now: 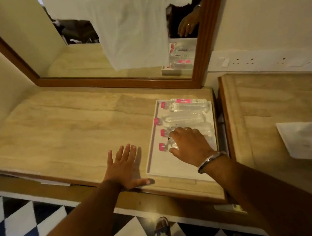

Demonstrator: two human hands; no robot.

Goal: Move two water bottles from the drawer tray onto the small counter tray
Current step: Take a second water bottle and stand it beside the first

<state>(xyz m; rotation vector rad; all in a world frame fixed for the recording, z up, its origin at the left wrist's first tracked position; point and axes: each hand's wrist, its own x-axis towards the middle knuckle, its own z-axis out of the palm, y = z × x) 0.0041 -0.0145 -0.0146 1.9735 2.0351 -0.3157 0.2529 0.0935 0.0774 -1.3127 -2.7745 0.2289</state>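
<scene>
A white tray (165,165) lies on the right end of the beige counter (70,126). Several clear water bottles with pink caps lie in it on their sides, caps to the left. The far bottles (187,107) are untouched. My right hand (187,143), with a metal bangle on its wrist, is spread over the two nearest bottles (162,147). Its fingers curl over one and its thumb is against the other. My left hand (123,165) lies flat on the counter just left of the tray, fingers apart, holding nothing.
A wood-framed mirror (112,82) stands along the back of the counter. Across a narrow gap to the right is a second counter (260,102) with a white paper (304,139) on it. A socket plate (257,60) is on the wall. The chequered floor (21,226) is below.
</scene>
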